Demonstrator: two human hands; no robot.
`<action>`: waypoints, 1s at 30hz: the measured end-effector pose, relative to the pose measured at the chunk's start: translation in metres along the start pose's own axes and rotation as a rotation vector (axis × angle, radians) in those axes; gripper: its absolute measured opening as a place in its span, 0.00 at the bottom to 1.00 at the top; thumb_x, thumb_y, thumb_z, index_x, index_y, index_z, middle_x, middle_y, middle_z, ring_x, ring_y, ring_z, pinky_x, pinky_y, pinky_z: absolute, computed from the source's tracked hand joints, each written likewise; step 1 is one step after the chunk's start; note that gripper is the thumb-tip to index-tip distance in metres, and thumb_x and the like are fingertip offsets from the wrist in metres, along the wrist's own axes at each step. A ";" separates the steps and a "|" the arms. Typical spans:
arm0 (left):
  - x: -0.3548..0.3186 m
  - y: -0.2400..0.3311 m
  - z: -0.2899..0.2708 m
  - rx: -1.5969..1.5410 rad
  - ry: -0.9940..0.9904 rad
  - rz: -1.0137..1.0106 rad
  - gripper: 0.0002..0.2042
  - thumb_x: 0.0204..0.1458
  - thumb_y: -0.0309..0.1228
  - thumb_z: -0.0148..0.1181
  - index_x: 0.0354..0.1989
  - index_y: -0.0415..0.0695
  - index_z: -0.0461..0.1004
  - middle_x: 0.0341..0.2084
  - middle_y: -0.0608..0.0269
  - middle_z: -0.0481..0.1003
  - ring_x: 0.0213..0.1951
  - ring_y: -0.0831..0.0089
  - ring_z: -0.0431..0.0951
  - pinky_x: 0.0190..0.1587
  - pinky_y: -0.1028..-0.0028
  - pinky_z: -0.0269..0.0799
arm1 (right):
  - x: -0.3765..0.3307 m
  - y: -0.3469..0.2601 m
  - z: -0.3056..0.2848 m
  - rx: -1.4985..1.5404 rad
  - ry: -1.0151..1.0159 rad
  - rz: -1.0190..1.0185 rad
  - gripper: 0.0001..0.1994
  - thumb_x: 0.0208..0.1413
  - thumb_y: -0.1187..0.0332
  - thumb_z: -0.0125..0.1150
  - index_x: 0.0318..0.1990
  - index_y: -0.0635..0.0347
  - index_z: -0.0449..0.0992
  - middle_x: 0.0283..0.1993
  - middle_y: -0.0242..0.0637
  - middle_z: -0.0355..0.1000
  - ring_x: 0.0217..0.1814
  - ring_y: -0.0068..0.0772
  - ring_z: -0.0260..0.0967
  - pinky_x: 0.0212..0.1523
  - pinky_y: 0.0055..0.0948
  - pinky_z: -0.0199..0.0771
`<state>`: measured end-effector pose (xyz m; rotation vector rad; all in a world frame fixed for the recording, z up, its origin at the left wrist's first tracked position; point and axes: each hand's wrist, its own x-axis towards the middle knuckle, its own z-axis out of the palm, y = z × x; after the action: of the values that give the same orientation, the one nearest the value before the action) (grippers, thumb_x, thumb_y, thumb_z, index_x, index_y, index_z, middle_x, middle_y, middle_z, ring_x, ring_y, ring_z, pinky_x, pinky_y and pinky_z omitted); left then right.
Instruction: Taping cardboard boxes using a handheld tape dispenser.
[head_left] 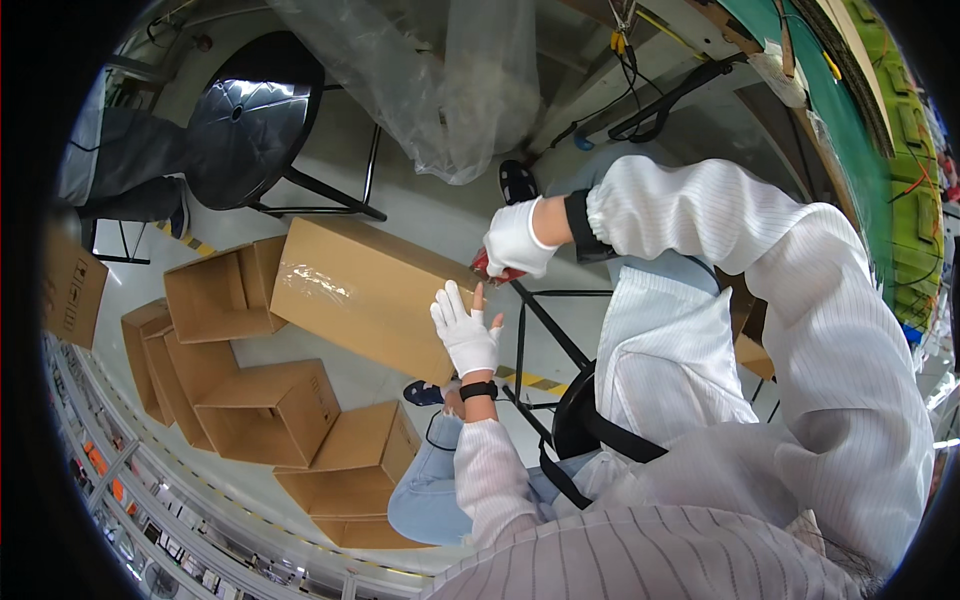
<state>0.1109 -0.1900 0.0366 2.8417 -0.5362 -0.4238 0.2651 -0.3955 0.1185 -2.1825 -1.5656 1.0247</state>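
A long closed cardboard box [375,290] lies slantwise in front of me, with shiny clear tape across its upper left part. My left hand [467,335], in a white glove with some fingertips bare, rests at the box's right end, fingers stretched out and apart. A black band circles that wrist. My right hand [520,240], also gloved in white, is closed round a red hand tool [508,274] at the box's far right corner. The fingers cover most of the tool, so its exact kind is hidden.
Several open cardboard boxes [265,410] stand on the floor at the left. Beyond is a black round stool [255,115], with a person's leg [140,150] beside it. Clear plastic sheeting [470,90] hangs at the top. A green-topped bench [850,150] runs along the right.
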 end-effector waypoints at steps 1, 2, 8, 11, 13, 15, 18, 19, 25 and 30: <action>-0.003 -0.002 0.002 0.006 -0.002 -0.010 0.37 0.46 0.48 0.62 0.66 0.59 0.56 0.67 0.44 0.47 0.67 0.46 0.46 0.68 0.51 0.39 | 0.007 -0.009 0.001 0.003 -0.002 -0.003 0.11 0.35 0.66 0.62 0.31 0.49 0.78 0.24 0.37 0.73 0.29 0.48 0.73 0.31 0.42 0.72; -0.001 0.000 0.002 0.002 0.002 -0.003 0.37 0.46 0.48 0.62 0.66 0.59 0.56 0.67 0.44 0.47 0.67 0.46 0.46 0.68 0.51 0.39 | 0.009 -0.014 0.002 -0.032 -0.013 0.019 0.11 0.34 0.66 0.62 0.31 0.49 0.78 0.23 0.37 0.73 0.29 0.48 0.74 0.30 0.43 0.72; 0.004 0.001 -0.003 0.093 -0.048 -0.018 0.32 0.46 0.49 0.61 0.61 0.54 0.64 0.67 0.45 0.50 0.67 0.47 0.49 0.68 0.52 0.40 | 0.044 -0.060 0.011 -0.127 -0.020 0.201 0.11 0.38 0.63 0.65 0.30 0.56 0.80 0.25 0.40 0.75 0.28 0.43 0.76 0.24 0.42 0.69; 0.001 -0.003 0.002 0.042 0.040 -0.053 0.30 0.46 0.49 0.61 0.58 0.52 0.67 0.67 0.45 0.50 0.67 0.47 0.49 0.68 0.53 0.39 | 0.075 -0.079 0.041 -0.352 0.218 0.377 0.12 0.40 0.60 0.65 0.32 0.55 0.81 0.27 0.38 0.76 0.32 0.46 0.76 0.26 0.49 0.69; 0.006 0.003 -0.006 0.072 -0.028 -0.006 0.31 0.46 0.50 0.61 0.59 0.54 0.66 0.67 0.46 0.51 0.67 0.47 0.49 0.68 0.53 0.39 | 0.084 -0.032 0.074 -0.446 -0.345 0.461 0.13 0.41 0.63 0.63 0.34 0.60 0.81 0.32 0.46 0.77 0.39 0.52 0.75 0.27 0.58 0.69; 0.008 0.004 -0.001 -0.002 0.002 -0.003 0.28 0.47 0.49 0.60 0.59 0.58 0.67 0.66 0.47 0.52 0.66 0.48 0.50 0.67 0.52 0.40 | 0.061 0.011 0.114 -0.477 -0.037 0.572 0.14 0.41 0.63 0.64 0.37 0.55 0.82 0.34 0.42 0.77 0.39 0.43 0.75 0.30 0.53 0.68; -0.001 0.002 0.001 0.005 0.060 -0.022 0.26 0.46 0.48 0.61 0.55 0.55 0.70 0.67 0.47 0.51 0.67 0.47 0.49 0.68 0.52 0.39 | 0.064 0.010 0.089 -0.298 -0.061 0.585 0.12 0.37 0.64 0.66 0.33 0.54 0.83 0.29 0.39 0.77 0.35 0.42 0.76 0.29 0.46 0.70; -0.004 0.004 0.002 -0.001 0.044 -0.060 0.25 0.46 0.47 0.61 0.54 0.52 0.71 0.66 0.51 0.53 0.67 0.47 0.49 0.67 0.51 0.40 | 0.065 0.002 0.084 -0.288 -0.061 0.593 0.12 0.37 0.64 0.66 0.33 0.54 0.83 0.29 0.39 0.77 0.35 0.42 0.76 0.29 0.46 0.70; 0.019 0.029 -0.002 0.070 -0.006 -0.212 0.26 0.47 0.49 0.61 0.51 0.44 0.72 0.62 0.62 0.60 0.66 0.49 0.50 0.67 0.50 0.40 | 0.059 -0.008 0.028 -0.118 0.043 0.499 0.16 0.34 0.66 0.65 0.33 0.63 0.80 0.31 0.52 0.73 0.31 0.48 0.75 0.27 0.42 0.71; 0.040 0.066 0.035 0.024 0.007 -0.235 0.33 0.51 0.51 0.55 0.61 0.41 0.64 0.65 0.58 0.56 0.68 0.52 0.46 0.69 0.50 0.33 | -0.009 -0.040 -0.027 -0.152 0.377 0.615 0.15 0.33 0.62 0.64 0.32 0.58 0.79 0.30 0.46 0.72 0.34 0.45 0.74 0.26 0.42 0.72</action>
<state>0.1139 -0.2708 0.0122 2.9384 -0.2072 -0.4501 0.2525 -0.3839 0.1645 -2.8401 -0.8437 0.5767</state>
